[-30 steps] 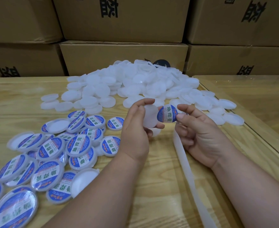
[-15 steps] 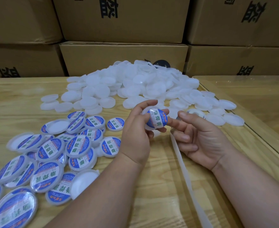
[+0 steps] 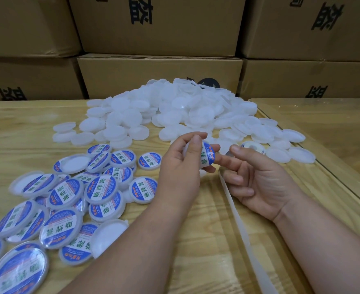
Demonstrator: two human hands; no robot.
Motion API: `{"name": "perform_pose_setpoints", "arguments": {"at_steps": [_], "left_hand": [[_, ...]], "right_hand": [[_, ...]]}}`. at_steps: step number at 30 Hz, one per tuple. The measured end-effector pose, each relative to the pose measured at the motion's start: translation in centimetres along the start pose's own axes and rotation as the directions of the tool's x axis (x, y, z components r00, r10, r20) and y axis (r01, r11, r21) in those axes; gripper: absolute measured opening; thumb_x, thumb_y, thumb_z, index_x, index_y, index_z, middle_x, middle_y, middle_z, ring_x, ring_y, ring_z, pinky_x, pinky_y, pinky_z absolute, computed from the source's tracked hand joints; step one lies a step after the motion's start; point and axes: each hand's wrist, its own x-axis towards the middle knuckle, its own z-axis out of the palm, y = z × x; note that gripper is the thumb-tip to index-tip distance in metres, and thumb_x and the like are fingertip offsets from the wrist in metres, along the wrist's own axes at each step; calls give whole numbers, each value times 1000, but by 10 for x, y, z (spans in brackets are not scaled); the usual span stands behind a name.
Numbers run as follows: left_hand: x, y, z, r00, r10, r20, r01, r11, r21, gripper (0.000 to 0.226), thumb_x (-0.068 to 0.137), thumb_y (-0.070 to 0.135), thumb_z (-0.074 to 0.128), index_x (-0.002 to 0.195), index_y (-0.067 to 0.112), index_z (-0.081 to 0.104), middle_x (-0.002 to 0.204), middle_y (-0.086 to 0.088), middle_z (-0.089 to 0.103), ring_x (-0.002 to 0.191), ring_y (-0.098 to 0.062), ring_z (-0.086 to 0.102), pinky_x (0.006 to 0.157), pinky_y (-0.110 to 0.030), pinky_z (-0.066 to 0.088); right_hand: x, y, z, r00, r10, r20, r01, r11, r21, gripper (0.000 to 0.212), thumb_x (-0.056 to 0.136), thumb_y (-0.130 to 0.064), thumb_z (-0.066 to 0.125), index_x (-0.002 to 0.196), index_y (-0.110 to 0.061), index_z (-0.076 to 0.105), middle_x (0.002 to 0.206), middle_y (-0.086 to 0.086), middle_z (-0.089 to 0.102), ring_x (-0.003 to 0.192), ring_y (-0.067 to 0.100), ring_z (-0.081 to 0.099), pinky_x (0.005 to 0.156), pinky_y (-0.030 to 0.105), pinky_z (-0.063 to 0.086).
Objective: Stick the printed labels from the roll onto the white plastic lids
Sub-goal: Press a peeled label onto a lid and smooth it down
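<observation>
A white lid (image 3: 205, 159) bearing a blue-and-white label is gripped in the left hand (image 3: 180, 168) above the wooden table (image 3: 196, 240), just in front of the heap of plain lids (image 3: 175, 111). The lid is held nearly on edge, its labelled face turned to the right toward the other hand, and the printed characters run top to bottom — the line of text stands roughly upright. The thumb is laid across the upper rim and the curled fingers are wrapped round the back and lower edge.

The right hand (image 3: 257, 183) is seen palm up, just beside the lid, its fingers loosely curled. Its forefinger is stretched out to the lid's lower edge; whether anything is pinched between thumb and forefinger cannot be told. A strip of white backing tape (image 3: 241, 225) is seen running from under this hand toward the near edge of the table, its long axis slanting slightly rightward as it nears the viewer. Part of a label roll (image 3: 252, 146) is visible just beyond the right thumb.

Labelled lids (image 3: 102, 187) are spread over the left of the table — most face up, a few upside down. Brown cartons (image 3: 160, 73) are stacked behind.
</observation>
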Motion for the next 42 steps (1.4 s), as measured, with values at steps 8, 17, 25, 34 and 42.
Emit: {"name": "perform_pose_setpoints", "arguments": {"at_steps": [8, 17, 25, 34, 42], "left_hand": [[1, -6, 0, 1000, 17, -19, -16, 998, 62, 17, 106, 16, 48, 114, 25, 60, 100, 0, 78, 61, -12, 64, 54, -13, 46], [3, -10, -1, 998, 37, -57, -29, 991, 133, 46, 92, -3, 49, 116, 36, 58, 105, 13, 75, 78, -7, 69, 67, -15, 52], [3, -13, 0, 990, 67, -121, -42, 980, 195, 52, 89, 6, 52, 107, 54, 57, 107, 21, 73, 100, -10, 72, 73, -23, 57], [5, -8, -2, 977, 22, -211, 22, 979, 205, 14, 96, 33, 68, 109, 35, 69, 92, 19, 77, 80, -6, 75, 71, -25, 56], [1, -3, -1, 982, -2, -189, 28, 990, 135, 39, 102, 53, 47, 82, 34, 74, 57, 4, 63, 49, -8, 50, 52, -20, 42]], "right_hand": [[2, 1, -3, 1000, 4, 15, -4, 1000, 6, 15, 86, -28, 63, 85, -22, 49, 115, 12, 74, 47, 7, 43, 32, 15, 24], [2, 1, -6, 996, -14, 88, 12, 1000, 24, 20, 87, -30, 65, 98, -27, 48, 127, 18, 70, 54, 9, 56, 34, 16, 30], [-1, 0, -4, 990, -4, 141, -3, 999, 54, 34, 82, -32, 66, 112, -22, 54, 132, 21, 67, 81, 25, 77, 38, 20, 39], [-2, -3, -6, 996, -59, 68, 56, 997, 53, 40, 75, -37, 70, 110, -21, 59, 122, 22, 71, 74, 24, 76, 44, 22, 42], [-2, -3, -6, 997, -63, 44, 60, 996, 70, 37, 71, -37, 71, 104, -22, 63, 115, 20, 74, 66, 21, 73, 45, 23, 43]]}}
